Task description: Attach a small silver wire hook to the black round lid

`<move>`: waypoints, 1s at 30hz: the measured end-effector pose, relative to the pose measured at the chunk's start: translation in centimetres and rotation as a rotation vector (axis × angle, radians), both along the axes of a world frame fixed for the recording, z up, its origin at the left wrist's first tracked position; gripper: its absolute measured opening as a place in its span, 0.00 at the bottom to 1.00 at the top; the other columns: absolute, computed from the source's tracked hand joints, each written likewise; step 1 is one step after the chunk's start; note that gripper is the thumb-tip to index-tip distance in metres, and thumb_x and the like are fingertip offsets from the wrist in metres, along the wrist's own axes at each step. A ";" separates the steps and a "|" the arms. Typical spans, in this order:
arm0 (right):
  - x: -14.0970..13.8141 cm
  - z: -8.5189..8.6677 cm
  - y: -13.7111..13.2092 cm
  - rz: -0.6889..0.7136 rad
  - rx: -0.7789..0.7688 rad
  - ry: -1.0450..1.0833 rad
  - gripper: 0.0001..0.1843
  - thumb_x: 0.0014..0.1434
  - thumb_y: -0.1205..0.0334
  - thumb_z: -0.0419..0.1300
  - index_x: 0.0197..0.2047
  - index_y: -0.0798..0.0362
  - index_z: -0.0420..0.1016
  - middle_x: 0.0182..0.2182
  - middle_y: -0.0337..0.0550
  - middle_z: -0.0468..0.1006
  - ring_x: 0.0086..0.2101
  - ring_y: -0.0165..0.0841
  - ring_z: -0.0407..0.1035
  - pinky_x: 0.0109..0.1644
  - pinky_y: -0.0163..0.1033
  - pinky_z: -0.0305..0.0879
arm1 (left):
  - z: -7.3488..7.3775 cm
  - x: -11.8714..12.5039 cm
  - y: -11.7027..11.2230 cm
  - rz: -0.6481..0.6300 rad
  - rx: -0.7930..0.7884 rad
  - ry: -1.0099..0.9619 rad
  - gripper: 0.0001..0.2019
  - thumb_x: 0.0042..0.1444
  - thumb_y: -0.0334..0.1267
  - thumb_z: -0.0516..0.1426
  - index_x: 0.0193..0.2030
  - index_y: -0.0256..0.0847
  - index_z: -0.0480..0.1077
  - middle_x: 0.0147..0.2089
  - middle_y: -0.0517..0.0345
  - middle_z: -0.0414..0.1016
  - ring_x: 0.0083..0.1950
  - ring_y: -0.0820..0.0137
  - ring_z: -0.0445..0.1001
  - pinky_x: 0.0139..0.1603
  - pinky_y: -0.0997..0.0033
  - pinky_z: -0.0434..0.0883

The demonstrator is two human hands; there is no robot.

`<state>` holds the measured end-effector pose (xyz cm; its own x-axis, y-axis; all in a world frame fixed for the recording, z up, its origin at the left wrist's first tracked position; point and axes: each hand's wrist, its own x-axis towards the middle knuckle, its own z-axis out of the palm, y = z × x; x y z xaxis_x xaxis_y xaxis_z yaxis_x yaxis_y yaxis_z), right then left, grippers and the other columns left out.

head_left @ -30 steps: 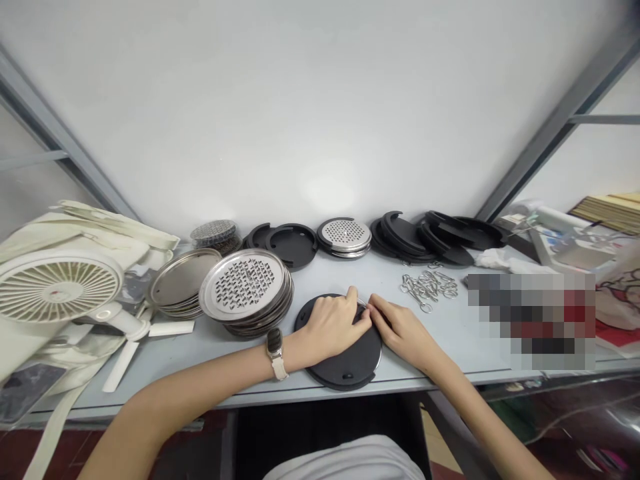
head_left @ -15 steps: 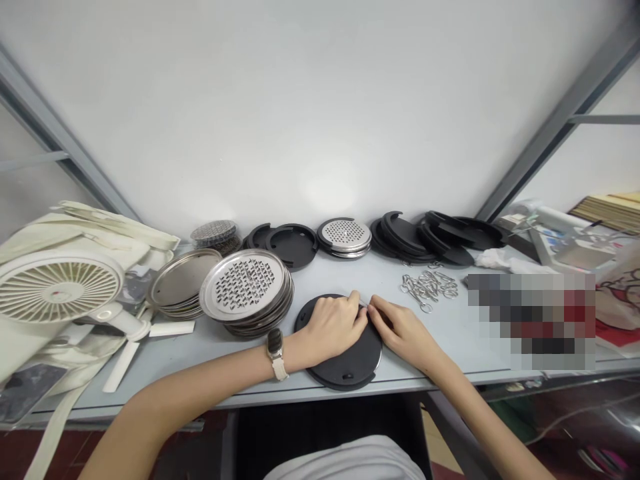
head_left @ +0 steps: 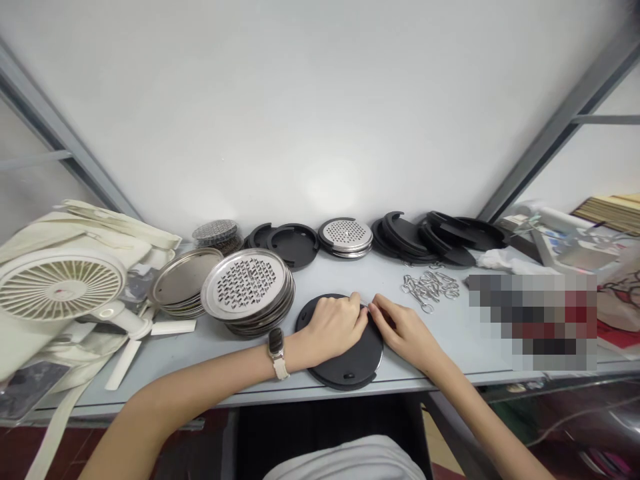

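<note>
A black round plastic disc (head_left: 345, 363) lies flat near the table's front edge, with a thin bright metal rim showing at its right side. My left hand (head_left: 334, 330), with a watch on the wrist, rests across the disc, fingers curled and pinched at its far right edge. Close beside it, my right hand (head_left: 400, 328) is closed, thumb and finger pinching at the same spot. Between the fingertips a small thin silvery bit shows; the fingers hide most of it. To the right lies a pile of small wire hooks with rings (head_left: 431, 287).
Left of the disc stands a stack of metal grater discs (head_left: 247, 287), beside plain metal discs (head_left: 185, 273). Along the wall sit black round holders (head_left: 293, 247), a grater disc in a holder (head_left: 346, 235) and more black holders (head_left: 407, 237). A white fan (head_left: 63, 287) lies far left.
Both hands stay at the disc's far right edge in almost the same pinch. The whole view has shifted very slightly; nothing else visibly differs.
</note>
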<state>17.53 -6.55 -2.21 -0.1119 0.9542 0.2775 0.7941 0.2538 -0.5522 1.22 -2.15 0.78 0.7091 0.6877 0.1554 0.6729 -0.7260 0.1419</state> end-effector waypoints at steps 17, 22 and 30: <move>0.2 -0.1 0.1 0.021 -0.038 -0.043 0.14 0.66 0.58 0.43 0.28 0.48 0.54 0.20 0.35 0.65 0.22 0.33 0.63 0.28 0.35 0.54 | 0.1 -0.2 -0.2 -0.051 0.067 0.036 0.15 0.66 0.39 0.39 0.42 0.36 0.64 0.29 0.52 0.74 0.28 0.60 0.76 0.27 0.65 0.70; 0.1 -0.2 0.1 0.003 -0.029 -0.025 0.14 0.67 0.57 0.43 0.29 0.48 0.55 0.21 0.36 0.67 0.23 0.34 0.64 0.28 0.35 0.54 | 0.1 -0.1 -0.1 -0.061 0.087 0.049 0.15 0.67 0.37 0.39 0.41 0.35 0.64 0.29 0.51 0.73 0.28 0.60 0.76 0.26 0.65 0.70; 0.2 -0.4 0.1 -0.011 -0.015 -0.016 0.13 0.67 0.57 0.43 0.30 0.48 0.55 0.21 0.35 0.65 0.22 0.33 0.64 0.28 0.35 0.54 | 0.2 -0.1 -0.1 -0.076 0.111 0.092 0.16 0.67 0.37 0.39 0.41 0.34 0.64 0.30 0.51 0.73 0.28 0.61 0.76 0.26 0.67 0.70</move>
